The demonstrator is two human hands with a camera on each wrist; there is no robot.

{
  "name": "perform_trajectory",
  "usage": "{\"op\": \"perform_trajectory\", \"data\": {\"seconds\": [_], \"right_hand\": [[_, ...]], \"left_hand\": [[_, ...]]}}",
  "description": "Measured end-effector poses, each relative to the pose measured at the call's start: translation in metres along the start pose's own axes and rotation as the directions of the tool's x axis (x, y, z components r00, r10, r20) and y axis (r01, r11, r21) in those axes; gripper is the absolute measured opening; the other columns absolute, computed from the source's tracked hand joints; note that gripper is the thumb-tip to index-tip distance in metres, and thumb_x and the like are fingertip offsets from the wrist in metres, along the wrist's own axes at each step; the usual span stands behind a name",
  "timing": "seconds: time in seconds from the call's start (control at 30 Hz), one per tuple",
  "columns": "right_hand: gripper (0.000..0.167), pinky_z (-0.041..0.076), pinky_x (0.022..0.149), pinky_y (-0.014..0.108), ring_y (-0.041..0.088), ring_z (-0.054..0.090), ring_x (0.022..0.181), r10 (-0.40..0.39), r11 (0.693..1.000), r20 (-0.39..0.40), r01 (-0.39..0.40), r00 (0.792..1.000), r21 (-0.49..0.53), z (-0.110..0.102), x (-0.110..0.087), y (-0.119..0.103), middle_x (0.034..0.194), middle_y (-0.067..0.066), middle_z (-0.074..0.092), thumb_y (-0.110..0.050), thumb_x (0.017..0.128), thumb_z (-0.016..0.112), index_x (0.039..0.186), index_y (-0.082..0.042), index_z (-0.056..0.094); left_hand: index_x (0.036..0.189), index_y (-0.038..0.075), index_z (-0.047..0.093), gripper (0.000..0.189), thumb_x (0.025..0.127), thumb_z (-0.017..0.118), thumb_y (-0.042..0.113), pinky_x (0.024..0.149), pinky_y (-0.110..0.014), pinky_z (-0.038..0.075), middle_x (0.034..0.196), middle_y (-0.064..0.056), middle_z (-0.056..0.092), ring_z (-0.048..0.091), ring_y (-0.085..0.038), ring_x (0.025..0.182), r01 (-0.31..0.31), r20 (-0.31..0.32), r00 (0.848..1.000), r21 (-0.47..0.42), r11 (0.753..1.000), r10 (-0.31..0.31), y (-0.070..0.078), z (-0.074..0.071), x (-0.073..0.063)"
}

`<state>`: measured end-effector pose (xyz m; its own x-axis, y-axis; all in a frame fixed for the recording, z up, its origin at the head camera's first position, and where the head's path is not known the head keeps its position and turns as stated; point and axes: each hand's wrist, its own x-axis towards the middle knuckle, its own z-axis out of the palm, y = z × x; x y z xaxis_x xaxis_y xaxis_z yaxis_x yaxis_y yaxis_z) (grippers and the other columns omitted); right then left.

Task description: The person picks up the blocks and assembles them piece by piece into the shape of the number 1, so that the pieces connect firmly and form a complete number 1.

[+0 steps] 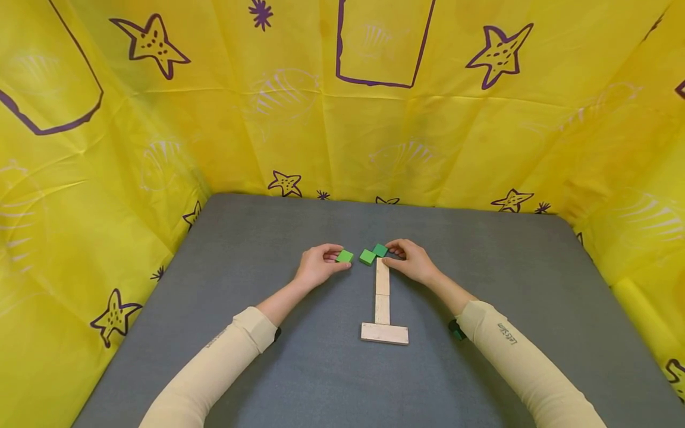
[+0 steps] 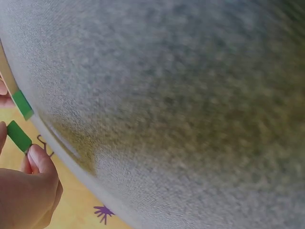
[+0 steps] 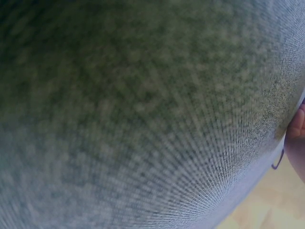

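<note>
A light green square block [image 1: 345, 256] is pinched between the thumb and fingers of my left hand [image 1: 317, 265]; in the left wrist view this block [image 2: 19, 136] stands out past the fingertips. My right hand [image 1: 412, 261] grips a darker green block [image 1: 380, 250] by its right side, with the thumb over the top end of a wooden plank [image 1: 382, 276]. Between the hands sits another light green block [image 1: 367, 257], close beside the darker one. Below, a shorter wooden piece [image 1: 382, 309] continues the plank's line down to a crosswise wooden plank [image 1: 384, 333].
The grey tabletop [image 1: 299, 380] spreads around the blocks on every side. Yellow cloth [image 1: 321, 131] with starfish drawings hangs behind the table and along its sides. Only part of the right hand [image 3: 296, 129] shows at the edge of the right wrist view.
</note>
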<state>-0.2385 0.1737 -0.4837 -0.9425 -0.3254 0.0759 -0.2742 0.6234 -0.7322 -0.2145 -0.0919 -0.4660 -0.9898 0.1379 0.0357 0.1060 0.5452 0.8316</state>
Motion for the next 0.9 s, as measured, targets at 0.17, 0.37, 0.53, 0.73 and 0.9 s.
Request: {"op": "perform_trajectory", "data": {"seconds": [0.17, 0.37, 0.53, 0.73, 0.9], "right_hand": [[0.038, 0.048, 0.091, 0.042, 0.025, 0.058, 0.101, -0.004, 1.0, -0.004, 0.004, 1.0, -0.005, 0.0, 0.0, 0.0, 0.108, 0.012, 0.062, -0.024, 0.088, 0.073, 0.118, -0.003, 0.064], [0.038, 0.048, 0.091, 0.042, 0.025, 0.058, 0.101, 0.006, 1.0, 0.0, -0.006, 1.0, -0.01, 0.0, 0.0, -0.001, 0.109, 0.011, 0.062, -0.025, 0.088, 0.073, 0.118, -0.004, 0.064], [0.038, 0.048, 0.091, 0.042, 0.026, 0.058, 0.101, 0.005, 1.0, -0.001, -0.005, 1.0, -0.014, 0.0, 0.0, -0.002, 0.109, 0.012, 0.062, -0.024, 0.088, 0.073, 0.118, -0.003, 0.064], [0.038, 0.048, 0.091, 0.043, 0.026, 0.058, 0.101, 0.002, 1.0, 0.0, -0.002, 1.0, -0.016, 0.0, -0.001, -0.001, 0.109, 0.012, 0.062, -0.025, 0.088, 0.073, 0.118, -0.003, 0.064], [0.038, 0.048, 0.091, 0.043, 0.026, 0.057, 0.101, 0.009, 1.0, 0.004, -0.009, 1.0, -0.015, -0.001, -0.001, -0.001, 0.11, 0.012, 0.062, -0.025, 0.088, 0.073, 0.119, -0.003, 0.064]], "left_hand": [[0.114, 0.005, 0.071, 0.043, 0.077, 0.085, 0.023, 0.078, -0.03, 0.054, 0.1, -0.006, 0.071, 0.065, -0.017, 0.088, -0.003, 0.015, 1.0, 0.002, 1.0, 0.003, 0.002, 0.004, 0.001], [0.113, 0.004, 0.071, 0.042, 0.077, 0.085, 0.021, 0.079, -0.031, 0.054, 0.098, -0.006, 0.071, 0.065, -0.017, 0.087, -0.005, 0.036, 0.999, 0.015, 1.0, 0.005, 0.006, 0.009, 0.0], [0.112, 0.004, 0.071, 0.041, 0.077, 0.084, 0.021, 0.077, -0.03, 0.054, 0.097, -0.006, 0.07, 0.064, -0.016, 0.086, -0.021, 0.05, 0.999, 0.038, 0.999, 0.019, 0.006, 0.014, 0.001], [0.112, 0.003, 0.071, 0.04, 0.077, 0.084, 0.02, 0.077, -0.03, 0.054, 0.097, -0.006, 0.07, 0.064, -0.016, 0.085, -0.03, 0.062, 0.998, 0.057, 0.998, 0.026, 0.004, 0.017, 0.003], [0.111, 0.003, 0.071, 0.04, 0.077, 0.084, 0.018, 0.076, -0.03, 0.054, 0.097, -0.007, 0.07, 0.064, -0.017, 0.085, -0.038, 0.066, 0.997, 0.066, 0.997, 0.034, 0.004, 0.019, 0.004]]}}
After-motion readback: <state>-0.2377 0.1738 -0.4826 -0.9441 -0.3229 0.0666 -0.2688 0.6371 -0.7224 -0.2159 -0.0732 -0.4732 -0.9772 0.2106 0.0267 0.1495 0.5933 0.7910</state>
